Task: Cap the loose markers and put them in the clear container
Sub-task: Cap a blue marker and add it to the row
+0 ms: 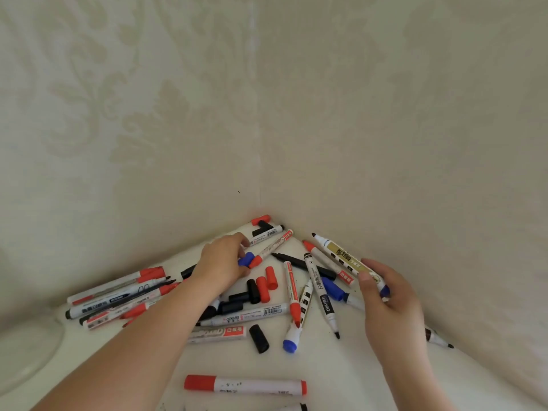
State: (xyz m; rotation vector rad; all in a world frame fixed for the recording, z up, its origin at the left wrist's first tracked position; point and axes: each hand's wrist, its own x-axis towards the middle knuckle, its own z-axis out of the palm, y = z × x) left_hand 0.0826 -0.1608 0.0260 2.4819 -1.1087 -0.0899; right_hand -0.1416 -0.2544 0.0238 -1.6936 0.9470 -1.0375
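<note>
The left hand (pixel 223 264) is reaching into the heap of markers (pixel 252 292) on the white table (pixel 341 381), its fingers curling around a blue cap (pixel 246 259), while the right hand (pixel 388 295) is gripping a gold-labelled marker (pixel 345 258) whose uncapped tip is pointing at the wall. The clear container (pixel 26 351) is sitting at the table's left edge, well apart from the heap, and loose red caps (pixel 267 284) and black caps (pixel 259 338) are lying among the markers.

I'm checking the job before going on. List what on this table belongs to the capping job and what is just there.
Job: gold-label marker in right hand; blue cap at left hand; loose caps; clear container.
Just there: patterned wall; white table.
</note>
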